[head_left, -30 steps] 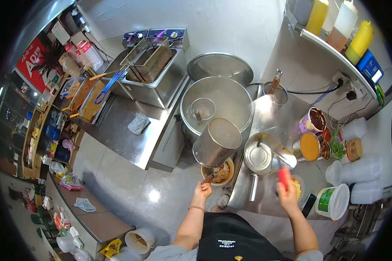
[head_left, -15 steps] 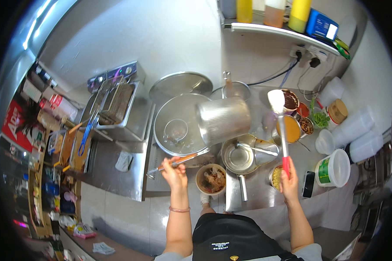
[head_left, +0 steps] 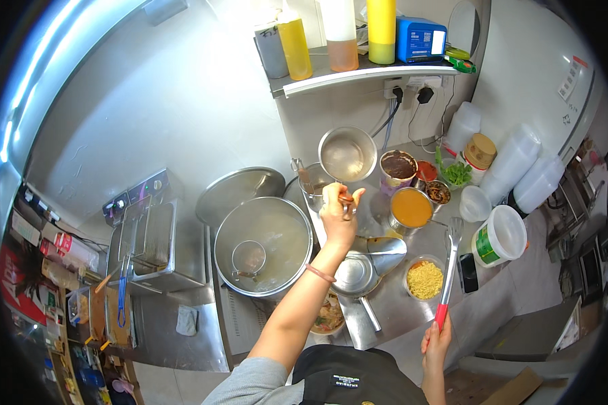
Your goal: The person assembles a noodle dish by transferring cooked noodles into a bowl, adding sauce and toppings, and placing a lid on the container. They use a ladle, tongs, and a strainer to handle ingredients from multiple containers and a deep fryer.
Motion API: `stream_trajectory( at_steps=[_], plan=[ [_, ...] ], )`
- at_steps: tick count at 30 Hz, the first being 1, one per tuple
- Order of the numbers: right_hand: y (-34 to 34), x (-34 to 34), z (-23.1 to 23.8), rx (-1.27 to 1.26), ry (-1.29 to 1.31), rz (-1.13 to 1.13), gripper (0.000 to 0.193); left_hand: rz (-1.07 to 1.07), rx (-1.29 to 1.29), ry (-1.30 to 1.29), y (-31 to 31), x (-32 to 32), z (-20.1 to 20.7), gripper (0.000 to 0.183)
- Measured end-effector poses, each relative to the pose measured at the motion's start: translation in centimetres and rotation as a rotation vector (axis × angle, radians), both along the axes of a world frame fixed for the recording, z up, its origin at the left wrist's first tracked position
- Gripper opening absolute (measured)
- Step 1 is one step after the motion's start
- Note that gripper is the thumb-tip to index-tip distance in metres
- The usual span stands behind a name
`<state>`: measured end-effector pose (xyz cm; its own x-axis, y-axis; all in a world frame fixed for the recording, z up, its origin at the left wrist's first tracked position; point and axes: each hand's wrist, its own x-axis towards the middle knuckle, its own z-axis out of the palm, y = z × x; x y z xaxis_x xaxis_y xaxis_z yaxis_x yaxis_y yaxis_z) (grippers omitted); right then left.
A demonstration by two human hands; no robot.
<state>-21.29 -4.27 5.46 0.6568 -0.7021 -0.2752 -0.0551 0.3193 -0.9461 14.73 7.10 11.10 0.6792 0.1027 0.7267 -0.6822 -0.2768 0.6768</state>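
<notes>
My left hand (head_left: 339,214) is closed around the brown handle of a metal pot (head_left: 348,154), whose round mouth shows beyond the fist. This pot is above the back of the counter, near the shelf. My right hand (head_left: 436,343) grips red-handled metal tongs (head_left: 447,283), their tips pointing away over the counter. Beside the tongs stands a bowl of yellow noodles (head_left: 424,278). A saucepan (head_left: 355,273) sits on the counter below my left forearm. Partly hidden by that arm is a bowl of food (head_left: 329,317) at the counter's near edge.
On the left are a large pot of cloudy liquid (head_left: 263,247) with a strainer in it, and a fryer (head_left: 155,236). Sauce containers (head_left: 412,206), a white tub (head_left: 500,236), a phone (head_left: 467,273) and stacked plastic containers (head_left: 517,162) occupy the right. A bottle shelf (head_left: 371,75) hangs above.
My left hand has swung the pot from near the large pot to the back of the counter. My right hand has lowered the tongs toward me. The view has shifted.
</notes>
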Motion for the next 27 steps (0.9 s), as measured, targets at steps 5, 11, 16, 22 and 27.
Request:
stream_trajectory(
  at_steps=[5,11,16,22,27],
  plan=[
    [0.6,-0.6,1.0,-0.008,0.020,-0.035,0.053,0.038,0.053,0.097,-1.9,2.7,0.7,0.024],
    [0.2,-0.6,1.3,-0.011,-0.009,-0.035,0.055,0.199,0.007,0.166,-1.8,6.7,0.8,0.025],
    [0.4,-0.2,0.5,0.083,-0.031,-0.022,0.059,0.353,0.168,0.248,1.3,11.7,2.1,0.026],
    [0.5,-0.8,0.5,0.078,-0.022,-0.056,0.058,0.259,0.327,0.280,4.1,19.7,-1.8,0.035],
    [0.6,-0.5,0.0,0.089,0.004,-0.076,0.058,0.087,0.208,0.286,3.3,20.7,-5.9,0.071]
  ],
)
